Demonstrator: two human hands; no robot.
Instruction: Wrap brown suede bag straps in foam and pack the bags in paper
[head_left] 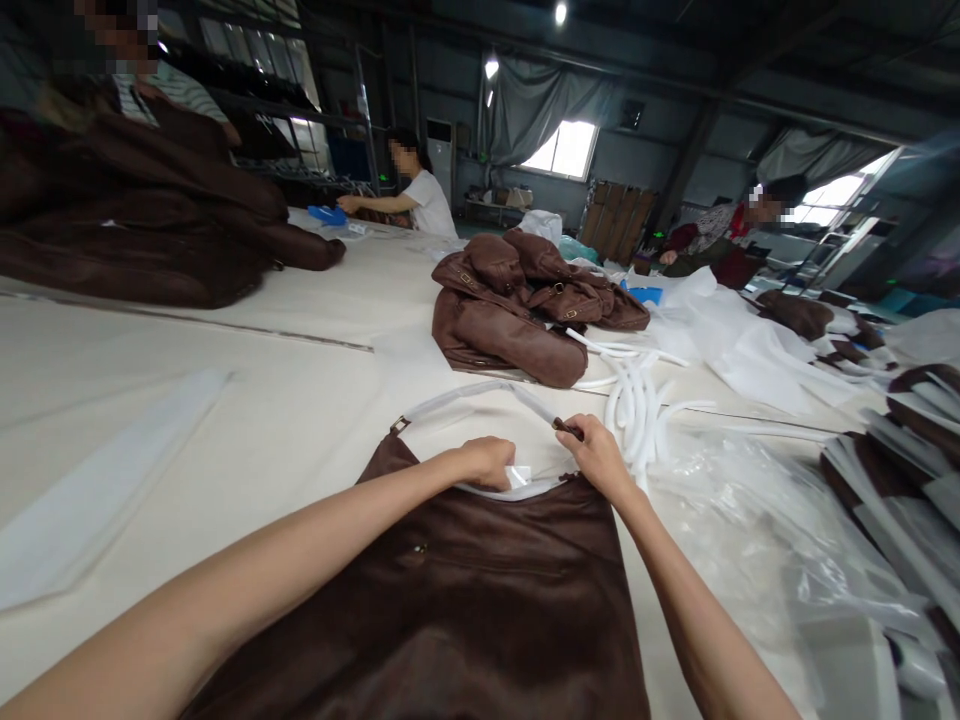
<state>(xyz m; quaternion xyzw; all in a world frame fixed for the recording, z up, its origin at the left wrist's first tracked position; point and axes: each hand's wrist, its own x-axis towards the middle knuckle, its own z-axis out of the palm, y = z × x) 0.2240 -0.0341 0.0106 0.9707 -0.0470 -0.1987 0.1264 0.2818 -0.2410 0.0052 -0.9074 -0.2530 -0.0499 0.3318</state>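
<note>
A dark brown bag [480, 600] lies flat on the pale table, its top edge facing away from me. Its strap [480, 388] arches beyond the opening, wrapped in whitish film, with a metal buckle [400, 425] at the left end. My left hand [489, 462] is closed at the bag's opening, beside a small white tag [519, 476]; its fingertips are partly hidden, and what they grip is unclear. With my right hand [594, 448], I pinch the brown strap end [568, 429] at the right side of the opening.
Brown bags are piled beyond the strap [510, 310] and at the far left [150, 220]. White foam tubes [637, 410] and clear plastic bags [750, 530] lie to the right, near stacked wrapped pieces [900, 480]. Three people are around the table's far side.
</note>
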